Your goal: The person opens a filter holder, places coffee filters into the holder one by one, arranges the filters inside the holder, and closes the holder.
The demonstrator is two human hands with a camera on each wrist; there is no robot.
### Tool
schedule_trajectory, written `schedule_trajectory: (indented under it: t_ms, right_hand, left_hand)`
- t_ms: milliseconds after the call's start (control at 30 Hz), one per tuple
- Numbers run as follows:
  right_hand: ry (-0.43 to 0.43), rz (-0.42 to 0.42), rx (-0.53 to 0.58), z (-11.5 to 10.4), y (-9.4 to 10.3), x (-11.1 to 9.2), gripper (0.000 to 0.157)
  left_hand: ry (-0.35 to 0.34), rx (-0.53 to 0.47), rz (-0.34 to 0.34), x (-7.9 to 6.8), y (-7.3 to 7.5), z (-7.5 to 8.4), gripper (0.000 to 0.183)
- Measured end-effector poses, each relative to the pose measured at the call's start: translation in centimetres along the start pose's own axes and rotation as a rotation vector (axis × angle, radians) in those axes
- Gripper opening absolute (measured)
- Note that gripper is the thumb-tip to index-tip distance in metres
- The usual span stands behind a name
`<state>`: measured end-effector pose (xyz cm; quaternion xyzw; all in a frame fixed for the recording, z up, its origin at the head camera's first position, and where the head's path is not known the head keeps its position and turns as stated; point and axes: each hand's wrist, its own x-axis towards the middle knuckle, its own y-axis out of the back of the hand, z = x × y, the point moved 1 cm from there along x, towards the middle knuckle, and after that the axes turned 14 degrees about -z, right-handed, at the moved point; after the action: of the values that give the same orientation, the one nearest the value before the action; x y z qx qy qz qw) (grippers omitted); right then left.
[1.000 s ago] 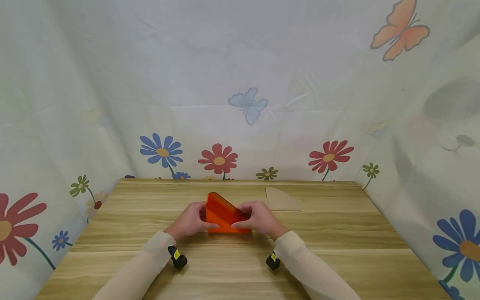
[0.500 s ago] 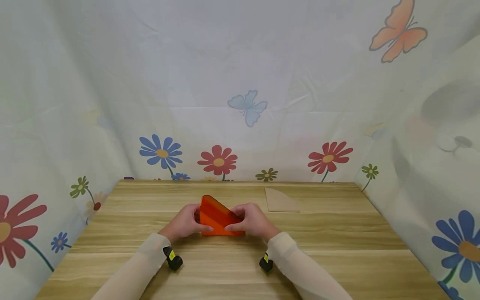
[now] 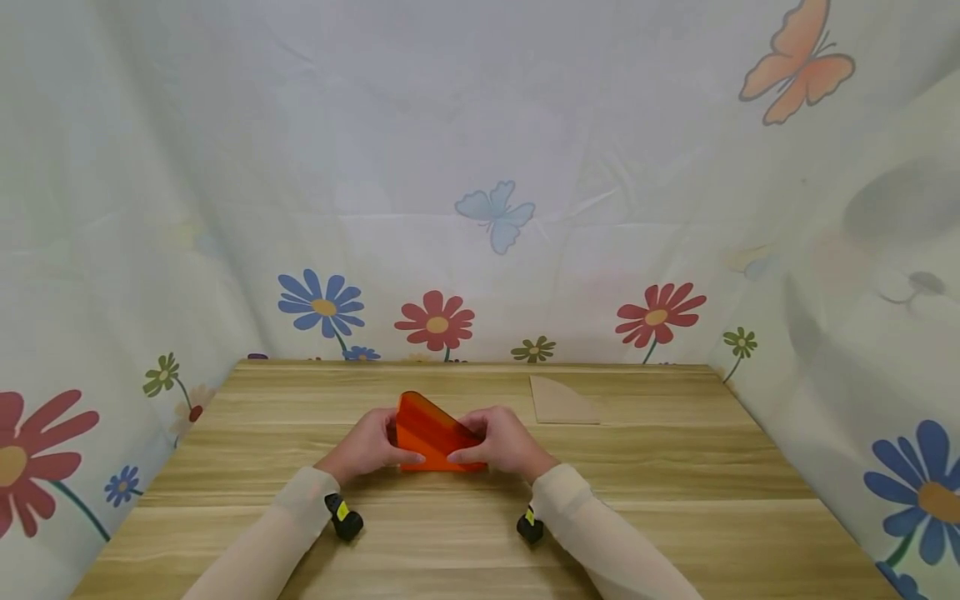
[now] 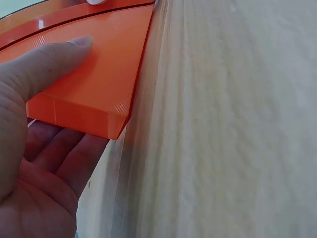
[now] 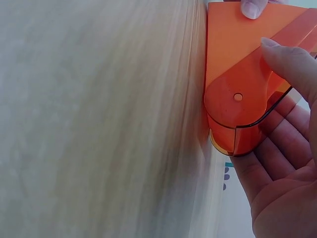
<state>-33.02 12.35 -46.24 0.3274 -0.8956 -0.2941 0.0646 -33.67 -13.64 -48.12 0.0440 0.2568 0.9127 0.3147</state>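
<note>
Where the scene is entered from the left, a pale sleeve [image 3: 258, 537] with a black wrist camera [image 3: 347, 527] is seen laid over the near left of the wood-grain tabletop [image 3: 675, 467]. By the left hand [image 3: 367, 446], the taller left end of an orange translucent wedge-shaped plastic case [image 3: 431, 437] is grasped, thumb flat on the near face, fingers behind it. The case itself is held on edge at the middle of the tabletop, sloping down towards the right; whether its lower edge is touching the wood cannot be told for sure. By the right hand [image 3: 502, 442], the narrower right end, where a rounded cover piece with a small pivot hole [image 5: 238, 96] is shown, is pinched likewise between thumb and fingers.

Farther right, at the far side, a brown cardboard sector [image 3: 561, 402] is left lying flat, well apart from the case and touched by neither hand. As far as can be judged, a two-handed grip has been secured, while the handling of the case is not finished and its release remains to be done. Whether anything is contained inside cannot be made out.
</note>
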Motion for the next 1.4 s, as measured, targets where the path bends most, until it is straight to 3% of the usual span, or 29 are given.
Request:
schedule_trajectory:
  t_ms: [567, 733, 1000, 1200, 1400]
  right_hand:
    - [0.007, -0.017, -0.027, -0.3, 0.0, -0.3, 0.039]
    - [0.006, -0.038, -0.048, -0.9, 0.3, 0.0, 0.046]
    - [0.095, -0.036, -0.049, -5.8, 1.2, 1.3, 0.054]
    - [0.152, -0.067, -0.217, -9.3, 1.1, 2.6, 0.053]
    - [0.166, -0.107, -0.359, -10.1, 0.8, 3.5, 0.043]
  left_hand:
    - [-0.027, -0.025, -0.032, 0.0, -0.2, -0.3, 0.057]
    - [-0.042, -0.031, -0.042, 0.2, -0.2, -0.4, 0.056]
    - [-0.07, -0.001, -0.034, -0.1, 0.0, -0.3, 0.053]
    - [-0.059, -0.001, -0.052, -0.2, 0.2, -0.2, 0.051]
    - [-0.052, 0.018, -0.059, 0.0, 0.3, -0.5, 0.046]
